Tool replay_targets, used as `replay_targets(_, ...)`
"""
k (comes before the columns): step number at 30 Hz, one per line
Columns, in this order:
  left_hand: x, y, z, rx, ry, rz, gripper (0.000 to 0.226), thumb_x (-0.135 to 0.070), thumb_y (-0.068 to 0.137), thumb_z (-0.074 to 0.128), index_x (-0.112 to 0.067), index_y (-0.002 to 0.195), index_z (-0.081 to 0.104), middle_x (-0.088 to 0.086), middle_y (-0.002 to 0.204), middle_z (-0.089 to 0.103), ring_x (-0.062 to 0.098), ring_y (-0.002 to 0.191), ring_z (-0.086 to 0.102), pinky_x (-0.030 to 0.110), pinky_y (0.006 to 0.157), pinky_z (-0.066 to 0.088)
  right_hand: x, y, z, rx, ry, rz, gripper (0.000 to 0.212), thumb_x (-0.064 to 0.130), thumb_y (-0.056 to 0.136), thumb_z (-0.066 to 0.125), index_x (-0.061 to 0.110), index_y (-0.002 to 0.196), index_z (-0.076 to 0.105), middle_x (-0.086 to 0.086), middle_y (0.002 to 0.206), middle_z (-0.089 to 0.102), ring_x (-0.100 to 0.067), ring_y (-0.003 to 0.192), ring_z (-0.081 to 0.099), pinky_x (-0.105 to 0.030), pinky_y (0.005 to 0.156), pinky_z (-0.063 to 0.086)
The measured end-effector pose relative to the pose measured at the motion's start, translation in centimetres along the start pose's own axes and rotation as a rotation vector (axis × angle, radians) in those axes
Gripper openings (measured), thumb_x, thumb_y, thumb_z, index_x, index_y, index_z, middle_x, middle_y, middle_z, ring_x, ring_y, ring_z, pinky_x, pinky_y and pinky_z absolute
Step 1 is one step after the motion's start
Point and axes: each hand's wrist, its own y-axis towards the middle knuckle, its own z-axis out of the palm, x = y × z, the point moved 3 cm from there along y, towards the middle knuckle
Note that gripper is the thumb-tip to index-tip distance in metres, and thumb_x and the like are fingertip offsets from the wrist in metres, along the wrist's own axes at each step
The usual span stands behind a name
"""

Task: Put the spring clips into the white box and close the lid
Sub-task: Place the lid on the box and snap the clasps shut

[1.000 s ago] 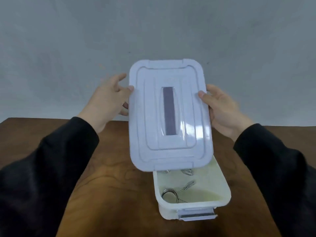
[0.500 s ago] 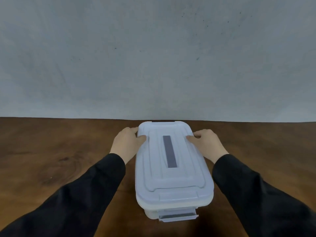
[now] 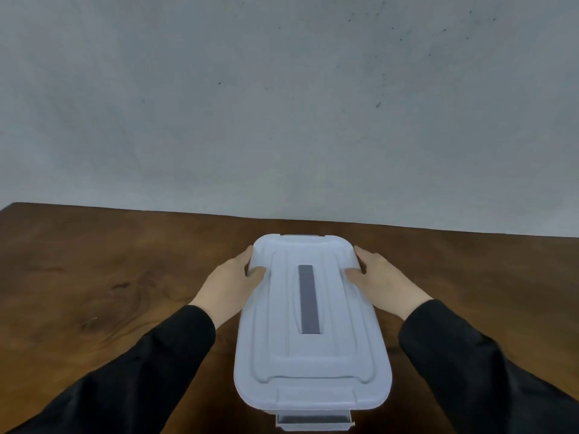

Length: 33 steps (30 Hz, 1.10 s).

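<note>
Your work surface is a dark brown wooden table (image 3: 94, 277) with visible grain and knot marks; its far edge meets a plain grey wall (image 3: 282, 104) carrying a few small dark specks toward the upper right; the table's far left corner is visible at the left edge of the view. The white box (image 3: 313, 416) stands on the table directly in front of you, its long axis pointing away from you; only its near latch shows below the lid (image 3: 313, 355), which lies flat on top and covers the box fully; a dark rectangular strip (image 3: 308, 299) runs along the lid's centre. Your left hand (image 3: 232, 283) grips the lid's far left edge, thumb on top and fingers curled down the side; your right hand (image 3: 382, 280) mirrors this on the far right edge. The spring clips are hidden from view.
</note>
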Motion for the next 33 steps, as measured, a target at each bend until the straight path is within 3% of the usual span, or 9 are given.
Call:
replay_targets(2, 0.0, 0.2, 0.2, 0.032, -0.015, -0.022, 0.063, -0.041, 0.103, 0.042, -0.025, 0.159, 0.02, 0.001, 0.138, 0.06, 0.017, 0.116, 0.059, 0.026, 0.089, 0.046, 0.7, 0.3, 0.1, -0.039, -0.098, -0.049, 0.065, 0.036, 0.103, 0.041, 0.019, 0.162, 0.017, -0.006, 0.163, 0.026, -0.03, 0.141, 0.037, -0.04, 0.108, 0.041)
replay_targets(4, 0.0, 0.3, 0.2, 0.035, 0.028, -0.043, 0.064, -0.041, 0.103, 0.042, -0.023, 0.16, 0.019, 0.004, 0.143, 0.056, 0.018, 0.118, 0.056, 0.03, 0.094, 0.047, 2.3, 1.1, -0.3, -0.151, -0.232, -0.159, 0.062, 0.034, 0.103, 0.042, 0.018, 0.16, 0.022, -0.004, 0.165, 0.021, -0.029, 0.149, 0.023, -0.047, 0.118, 0.03)
replay_targets(7, -0.7, -0.1, -0.5, -0.138, 0.231, 0.064, 0.058, -0.037, 0.1, 0.051, -0.021, 0.154, 0.035, 0.003, 0.151, 0.045, 0.023, 0.133, 0.045, 0.04, 0.108, 0.042, 5.4, 3.4, -0.2, -0.098, -0.279, -0.309, 0.06, 0.045, 0.104, 0.04, 0.016, 0.156, 0.035, -0.003, 0.162, 0.031, -0.025, 0.149, 0.028, -0.048, 0.119, 0.027)
replay_targets(9, -2.4, -1.4, -0.7, -0.225, 0.264, 0.338, 0.042, -0.034, 0.096, 0.058, -0.023, 0.137, 0.056, -0.003, 0.138, 0.053, 0.02, 0.124, 0.05, 0.045, 0.104, 0.044, 6.9, 5.1, 0.6, 0.001, -0.298, -0.338, 0.059, 0.051, 0.103, 0.037, 0.011, 0.146, 0.047, -0.007, 0.15, 0.048, -0.027, 0.139, 0.042, -0.048, 0.113, 0.034)
replay_targets(11, -4.4, -3.8, 0.0, -0.056, 0.263, 0.603, 0.037, -0.044, 0.095, 0.053, -0.025, 0.125, 0.065, -0.008, 0.131, 0.058, 0.014, 0.12, 0.052, 0.042, 0.104, 0.042, 7.5, 6.5, 1.4, 0.024, -0.37, -0.324, 0.057, 0.057, 0.101, 0.032, 0.012, 0.121, 0.059, -0.003, 0.121, 0.061, -0.027, 0.115, 0.055, -0.045, 0.099, 0.042)
replay_targets(14, -5.9, -7.6, 2.3, 0.258, 0.401, 0.793, 0.052, -0.058, 0.096, 0.044, -0.03, 0.137, 0.059, -0.008, 0.15, 0.047, 0.007, 0.139, 0.035, 0.036, 0.119, 0.02, 7.5, 7.3, 2.1, -0.041, -0.401, -0.293, 0.061, 0.067, 0.095, 0.025, 0.02, 0.104, 0.062, 0.005, 0.099, 0.063, -0.022, 0.095, 0.058, -0.042, 0.086, 0.044)
replay_targets(17, -5.7, -10.0, 3.0, 0.336, 0.481, 0.817, 0.067, -0.068, 0.095, 0.04, -0.034, 0.152, 0.039, -0.01, 0.166, 0.021, 0.0, 0.151, 0.003, 0.038, 0.123, -0.006, 7.2, 7.2, 2.3, -0.109, -0.39, -0.32, 0.06, 0.069, 0.093, 0.025, 0.025, 0.1, 0.065, 0.002, 0.097, 0.067, -0.026, 0.095, 0.062, -0.042, 0.085, 0.048)
replay_targets(23, -5.3, -12.3, 3.4, 0.46, 0.698, 0.84, 0.101, -0.085, 0.083, 0.038, -0.029, 0.161, 0.005, -0.004, 0.168, -0.016, 0.009, 0.149, -0.026, 0.049, 0.122, -0.012, 7.0, 6.6, 2.3, -0.154, -0.324, -0.332, 0.055, 0.065, 0.094, 0.034, 0.025, 0.11, 0.068, 0.001, 0.103, 0.066, -0.025, 0.095, 0.062, -0.039, 0.082, 0.047)
replay_targets(33, -4.7, -12.4, 4.1, 0.369, 0.689, 0.852, 0.085, -0.06, 0.092, 0.053, -0.035, 0.159, 0.008, -0.008, 0.168, -0.009, 0.006, 0.151, -0.017, 0.047, 0.124, -0.006, 7.1, 5.9, 2.1, -0.221, -0.241, -0.363, 0.045, 0.055, 0.094, 0.047, 0.02, 0.114, 0.067, 0.0, 0.106, 0.063, -0.022, 0.095, 0.062, -0.04, 0.085, 0.052)
